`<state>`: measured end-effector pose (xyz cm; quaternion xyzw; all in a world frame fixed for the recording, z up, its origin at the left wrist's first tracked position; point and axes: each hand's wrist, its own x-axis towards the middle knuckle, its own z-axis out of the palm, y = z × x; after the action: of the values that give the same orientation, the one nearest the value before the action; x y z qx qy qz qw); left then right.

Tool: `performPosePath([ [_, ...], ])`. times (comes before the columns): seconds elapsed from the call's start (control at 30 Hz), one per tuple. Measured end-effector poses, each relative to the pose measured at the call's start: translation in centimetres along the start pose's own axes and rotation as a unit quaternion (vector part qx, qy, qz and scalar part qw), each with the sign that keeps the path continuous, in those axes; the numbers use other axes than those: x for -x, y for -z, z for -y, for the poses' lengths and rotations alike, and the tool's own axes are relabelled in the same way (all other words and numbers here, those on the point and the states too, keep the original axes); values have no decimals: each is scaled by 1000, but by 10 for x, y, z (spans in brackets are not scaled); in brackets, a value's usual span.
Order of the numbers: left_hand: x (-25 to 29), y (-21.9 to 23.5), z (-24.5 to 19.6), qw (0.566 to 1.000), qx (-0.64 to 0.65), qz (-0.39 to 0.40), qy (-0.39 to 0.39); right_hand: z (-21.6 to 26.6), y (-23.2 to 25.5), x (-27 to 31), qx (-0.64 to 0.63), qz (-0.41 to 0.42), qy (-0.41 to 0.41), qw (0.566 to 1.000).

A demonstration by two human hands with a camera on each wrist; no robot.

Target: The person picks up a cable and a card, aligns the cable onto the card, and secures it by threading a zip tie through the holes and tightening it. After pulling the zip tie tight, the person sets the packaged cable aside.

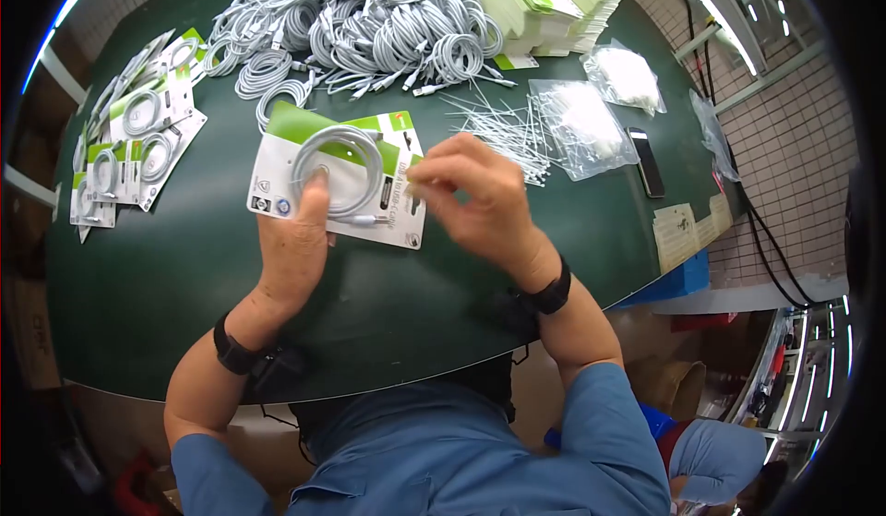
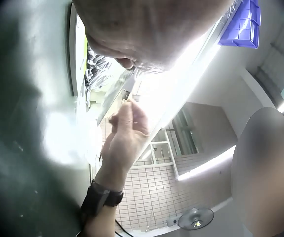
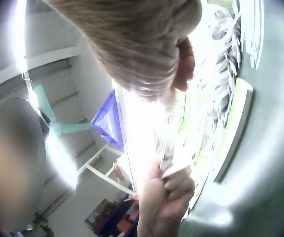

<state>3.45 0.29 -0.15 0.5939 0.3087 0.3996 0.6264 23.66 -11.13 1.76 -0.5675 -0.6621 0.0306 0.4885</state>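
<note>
The left hand point(image 1: 293, 248) grips a green-and-white card point(image 1: 403, 230) from below, its thumb on the front. A coiled white cable point(image 1: 371, 170) lies against the card, with its plug at the lower edge. At the card's right edge, the right hand point(image 1: 480, 198) has its thumb and fingertips drawn together in a pinch; any thin item between them is too small to tell. The left wrist view shows the right hand point(image 2: 124, 143) beside the cable's plug point(image 2: 126, 94). In the right wrist view the left hand point(image 3: 166, 202) holds the overexposed card.
Coiled cables point(image 1: 369, 36) are heaped at the back, beside stacked green cards point(image 1: 544, 4). Carded cables point(image 1: 143, 114) lie at left. Loose white ties point(image 1: 503, 133), clear bags point(image 1: 581, 124), a phone point(image 1: 646, 161) and paper pieces point(image 1: 678, 234) lie at right on the green table point(image 1: 166, 285).
</note>
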Motion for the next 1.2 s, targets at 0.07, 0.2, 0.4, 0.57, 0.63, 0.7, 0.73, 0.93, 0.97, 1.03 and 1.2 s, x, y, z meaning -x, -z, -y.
performPosePath([
  [0.07, -9, 8, 1, 1000, 1, -7, -2, -24, 22, -3, 83, 68, -84, 991],
  [0.2, -26, 21, 8, 997, 47, -58, 8, -50, 74, -1, 176, 174, -235, 940],
  [0.4, -32, 23, 11, 992, 95, -77, 18, -65, 78, 1, 236, 296, -311, 872],
  [0.57, -29, 19, 4, 993, 99, -63, 18, -71, 49, 19, 296, 267, -121, 909],
  [0.63, -28, 21, 7, 994, 87, -64, 4, -71, 42, 23, 297, 246, -105, 917],
  [0.7, -27, 23, 12, 994, 78, -69, -17, -70, 37, 24, 306, 216, -74, 924],
  [0.73, -25, 24, 13, 995, 73, -63, -22, -68, 38, 21, 306, 207, -75, 926],
  [0.93, -5, 18, 10, 996, -26, -49, -77, -39, 62, -6, -267, -45, -298, 915],
  [0.97, -2, 18, 10, 994, -42, -43, -90, -38, 62, -6, -408, -85, -312, 854],
  [1.03, 4, 21, 12, 994, -46, -2, -100, -37, 58, -4, -425, -87, -305, 848],
  [1.2, 8, 30, 24, 974, -101, 148, -142, -31, 51, -3, -444, -64, -298, 843],
])
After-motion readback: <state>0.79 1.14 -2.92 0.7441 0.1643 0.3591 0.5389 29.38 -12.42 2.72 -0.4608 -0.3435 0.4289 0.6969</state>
